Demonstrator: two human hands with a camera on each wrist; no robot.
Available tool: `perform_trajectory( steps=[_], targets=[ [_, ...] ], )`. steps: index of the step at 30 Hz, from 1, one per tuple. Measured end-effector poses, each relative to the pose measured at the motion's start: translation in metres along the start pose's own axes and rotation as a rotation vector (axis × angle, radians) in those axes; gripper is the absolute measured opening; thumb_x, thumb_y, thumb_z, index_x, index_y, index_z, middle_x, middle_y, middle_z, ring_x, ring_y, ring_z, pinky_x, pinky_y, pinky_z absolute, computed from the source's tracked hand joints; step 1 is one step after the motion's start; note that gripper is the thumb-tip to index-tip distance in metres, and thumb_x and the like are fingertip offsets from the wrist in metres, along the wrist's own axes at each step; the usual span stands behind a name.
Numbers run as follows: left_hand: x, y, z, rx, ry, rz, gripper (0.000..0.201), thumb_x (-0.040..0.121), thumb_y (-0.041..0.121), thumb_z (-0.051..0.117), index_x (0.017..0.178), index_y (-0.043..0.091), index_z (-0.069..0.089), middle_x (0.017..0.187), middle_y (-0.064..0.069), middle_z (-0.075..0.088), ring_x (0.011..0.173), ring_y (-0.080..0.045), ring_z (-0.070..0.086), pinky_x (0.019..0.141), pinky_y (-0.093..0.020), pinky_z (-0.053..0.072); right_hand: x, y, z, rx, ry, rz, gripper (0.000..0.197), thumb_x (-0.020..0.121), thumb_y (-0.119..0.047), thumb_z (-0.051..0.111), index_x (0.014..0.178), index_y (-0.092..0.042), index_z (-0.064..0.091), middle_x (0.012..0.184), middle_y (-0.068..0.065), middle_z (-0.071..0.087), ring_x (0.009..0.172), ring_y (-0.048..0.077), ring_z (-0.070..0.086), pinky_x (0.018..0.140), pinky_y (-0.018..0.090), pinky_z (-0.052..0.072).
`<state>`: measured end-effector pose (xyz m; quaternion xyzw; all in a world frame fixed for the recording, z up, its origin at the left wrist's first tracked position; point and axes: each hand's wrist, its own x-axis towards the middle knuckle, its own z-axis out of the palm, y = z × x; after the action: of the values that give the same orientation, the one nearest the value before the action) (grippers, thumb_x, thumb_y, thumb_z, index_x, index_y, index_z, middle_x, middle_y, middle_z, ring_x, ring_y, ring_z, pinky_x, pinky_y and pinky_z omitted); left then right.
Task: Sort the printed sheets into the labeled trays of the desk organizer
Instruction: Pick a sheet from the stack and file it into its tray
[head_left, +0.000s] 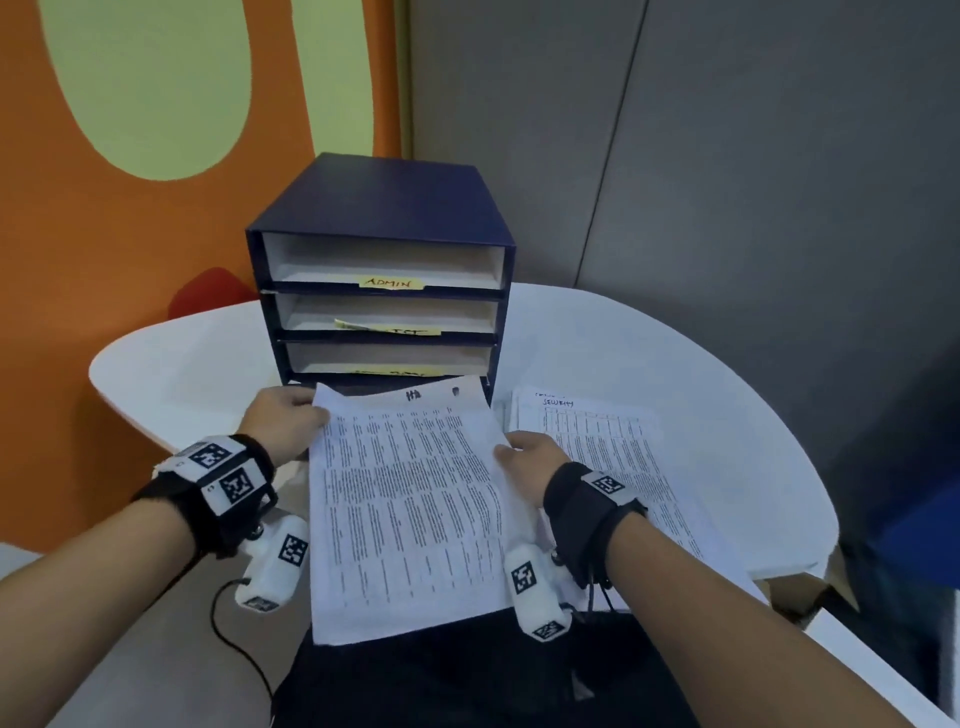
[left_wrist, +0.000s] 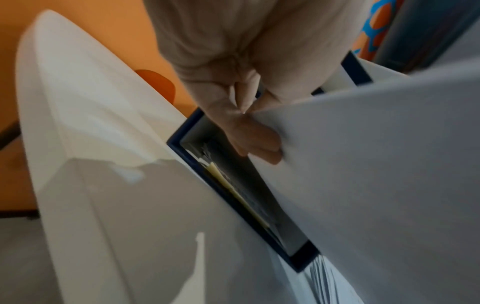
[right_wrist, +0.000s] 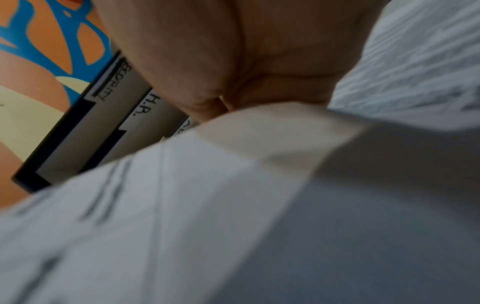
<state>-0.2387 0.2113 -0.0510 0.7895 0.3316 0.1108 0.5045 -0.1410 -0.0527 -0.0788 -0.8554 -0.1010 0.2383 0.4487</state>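
A printed sheet (head_left: 410, 499) full of small text is held in front of the dark blue desk organizer (head_left: 379, 270). My left hand (head_left: 283, 423) pinches its left edge near the top, thumb above and fingers (left_wrist: 262, 148) under the paper (left_wrist: 376, 164). My right hand (head_left: 530, 454) grips the right edge, and the sheet (right_wrist: 233, 205) fills most of that wrist's view. The sheet's top edge reaches the organizer's lowest tray. The trays carry yellow labels; the top label (head_left: 390, 282) reads ADMIN, and the right wrist view shows an H.R. label (right_wrist: 145, 107).
More printed sheets (head_left: 597, 441), headed SECURITY by hand, lie on the white round table (head_left: 182, 364) right of the organizer. An orange and green wall stands behind on the left, a grey partition on the right. A black cable hangs from my left wrist.
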Motion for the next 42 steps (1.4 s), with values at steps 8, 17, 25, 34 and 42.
perform_trajectory(
  steps=[8, 17, 25, 34, 42],
  targets=[
    [0.016, -0.006, -0.02, -0.215, 0.046, -0.186, 0.005, 0.093, -0.001, 0.057, 0.091, 0.004, 0.057, 0.087, -0.018, 0.065, 0.061, -0.025, 0.062, 0.035, -0.019, 0.046, 0.014, -0.032, 0.031, 0.103, 0.02, 0.159, 0.026, 0.099, -0.008, 0.04, 0.101, -0.011, 0.066, 0.096, 0.009, 0.064, 0.08, 0.019, 0.057, 0.061, 0.013, 0.045],
    [0.03, -0.026, -0.023, -0.159, -0.06, -0.253, 0.04, 0.086, 0.01, 0.063, 0.124, -0.003, 0.056, 0.098, -0.018, 0.073, 0.077, -0.029, 0.073, 0.062, -0.031, 0.06, 0.022, -0.03, 0.048, 0.052, 0.003, 0.239, 0.033, 0.099, -0.009, 0.041, 0.127, -0.004, 0.058, 0.112, 0.006, 0.062, 0.1, 0.021, 0.06, 0.069, 0.015, 0.043],
    [0.015, -0.009, -0.012, -0.225, -0.219, -0.242, 0.022, 0.094, 0.018, 0.063, 0.109, 0.002, 0.066, 0.09, -0.012, 0.075, 0.065, -0.018, 0.072, 0.054, -0.024, 0.055, 0.044, -0.029, 0.028, 0.231, 0.186, 0.138, 0.027, 0.096, -0.004, 0.04, 0.111, -0.007, 0.062, 0.106, 0.011, 0.063, 0.096, 0.028, 0.058, 0.079, 0.026, 0.047],
    [0.031, -0.017, -0.005, -0.227, -0.171, -0.214, 0.046, 0.086, 0.021, 0.077, 0.121, -0.004, 0.062, 0.105, -0.02, 0.074, 0.079, -0.029, 0.072, 0.071, -0.035, 0.06, 0.025, -0.035, 0.02, 0.278, 0.009, 0.305, 0.033, 0.087, -0.033, 0.061, 0.107, -0.007, 0.055, 0.071, 0.003, 0.051, 0.053, 0.016, 0.049, 0.049, 0.022, 0.037],
    [0.034, -0.014, -0.002, -0.436, -0.184, -0.349, 0.026, 0.09, 0.034, 0.066, 0.104, 0.012, 0.063, 0.084, -0.007, 0.07, 0.059, -0.016, 0.063, 0.04, -0.018, 0.047, 0.041, -0.035, 0.034, 0.529, 0.047, 0.225, 0.016, 0.092, -0.008, 0.049, 0.104, -0.014, 0.039, 0.083, 0.016, 0.051, 0.033, 0.01, 0.037, 0.034, 0.016, 0.028]
  ],
)
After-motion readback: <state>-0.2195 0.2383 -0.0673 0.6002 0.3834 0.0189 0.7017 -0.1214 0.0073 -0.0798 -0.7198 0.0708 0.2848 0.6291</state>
